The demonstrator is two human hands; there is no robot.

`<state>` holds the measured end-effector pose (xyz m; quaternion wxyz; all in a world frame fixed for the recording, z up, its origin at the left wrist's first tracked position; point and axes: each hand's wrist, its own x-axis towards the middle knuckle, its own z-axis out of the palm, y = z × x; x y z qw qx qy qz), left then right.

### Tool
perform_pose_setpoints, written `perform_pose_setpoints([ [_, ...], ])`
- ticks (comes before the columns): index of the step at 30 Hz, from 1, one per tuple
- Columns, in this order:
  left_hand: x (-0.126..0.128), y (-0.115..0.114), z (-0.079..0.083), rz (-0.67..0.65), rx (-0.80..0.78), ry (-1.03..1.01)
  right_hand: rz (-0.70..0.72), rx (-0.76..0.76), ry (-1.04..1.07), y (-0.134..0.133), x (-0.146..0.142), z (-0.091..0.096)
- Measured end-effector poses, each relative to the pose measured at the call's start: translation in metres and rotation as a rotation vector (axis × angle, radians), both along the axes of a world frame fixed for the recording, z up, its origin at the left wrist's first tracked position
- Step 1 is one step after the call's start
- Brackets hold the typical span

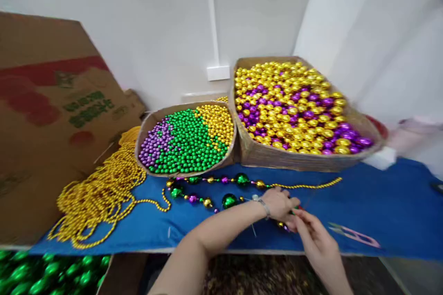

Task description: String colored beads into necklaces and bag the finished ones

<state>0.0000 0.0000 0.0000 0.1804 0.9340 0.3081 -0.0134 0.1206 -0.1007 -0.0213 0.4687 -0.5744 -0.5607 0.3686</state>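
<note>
My left hand (278,203), with a bracelet at its wrist, reaches across the blue cloth, its fingers closed close to those of my right hand (319,238). The fingertips of both hands meet at a small green bead (294,211), partly hidden. A bead strand (282,225) with gold and purple beads emerges beneath my left hand. Behind my left forearm lies a garland of mixed green (242,179), gold and purple beads, shaped in a long loop. A thin gold bead chain (308,186) runs right from it.
Cartons of small beads (187,142) and larger gold and purple beads (290,115) stand behind. Gold bead chains (100,198) are heaped left beside a big cardboard box (41,138). Pink-handled snips (356,235) lie right on the blue cloth (408,207). Large green beads (51,274) sit below, front left.
</note>
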Motion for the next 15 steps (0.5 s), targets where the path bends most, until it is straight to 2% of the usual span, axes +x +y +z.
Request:
perform_pose_setpoints([
  [2, -0.011, -0.008, 0.002, 0.175, 0.013, -0.231, -0.009, 0.018, -0.037, -0.002, 0.001, -0.003],
  [5, -0.031, -0.023, 0.009, 0.408, -0.080, -0.614, 0.010, 0.068, -0.105, -0.003, 0.000, -0.004],
  [7, -0.048, -0.035, 0.015, 0.533, -0.255, -0.877, 0.040, 0.116, -0.148, -0.004, -0.001, -0.001],
  [11, -0.087, -0.057, 0.030, 0.725, -0.855, -1.330, 0.115, 0.253, -0.244, -0.005, -0.007, 0.011],
  [12, -0.096, -0.061, 0.033, 0.762, -0.960, -1.437, 0.150, 0.294, -0.278, -0.006, -0.009, 0.014],
  [13, -0.105, -0.064, 0.037, 0.800, -1.018, -1.531, 0.191, 0.335, -0.313, -0.007, -0.012, 0.017],
  [15, -0.120, -0.068, 0.042, 0.868, -1.037, -1.667, 0.275, 0.396, -0.375, -0.009, -0.018, 0.022],
])
